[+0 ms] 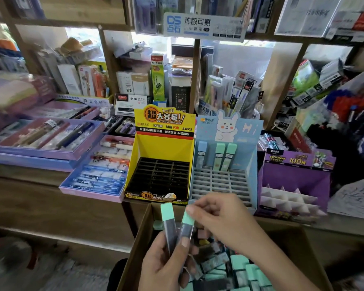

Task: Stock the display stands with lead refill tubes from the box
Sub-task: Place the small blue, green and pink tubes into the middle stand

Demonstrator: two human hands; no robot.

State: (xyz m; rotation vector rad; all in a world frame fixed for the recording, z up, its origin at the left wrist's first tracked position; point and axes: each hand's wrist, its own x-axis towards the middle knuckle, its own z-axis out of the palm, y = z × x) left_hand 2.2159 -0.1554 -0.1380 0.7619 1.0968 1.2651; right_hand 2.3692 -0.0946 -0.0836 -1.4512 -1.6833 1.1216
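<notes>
My left hand [166, 263] grips two lead refill tubes with mint-green caps, the left tube [168, 219] and the right tube [186, 224], held upright over the cardboard box [135, 248]. My right hand [221, 219] pinches the cap of the right tube. The box holds several more tubes [246, 269] with green and pink caps. Behind it stand a yellow display stand [162, 150] with an empty black grid and a light blue rabbit display stand [248, 164], whose back row holds one blue-capped tube [201, 153] and two green-capped tubes [225, 155].
A purple display stand [292, 179] with white dividers stands right of the blue one. Trays of pens [97, 175] lie on the counter to the left. Shelves packed with stationery [156, 80] rise behind the stands.
</notes>
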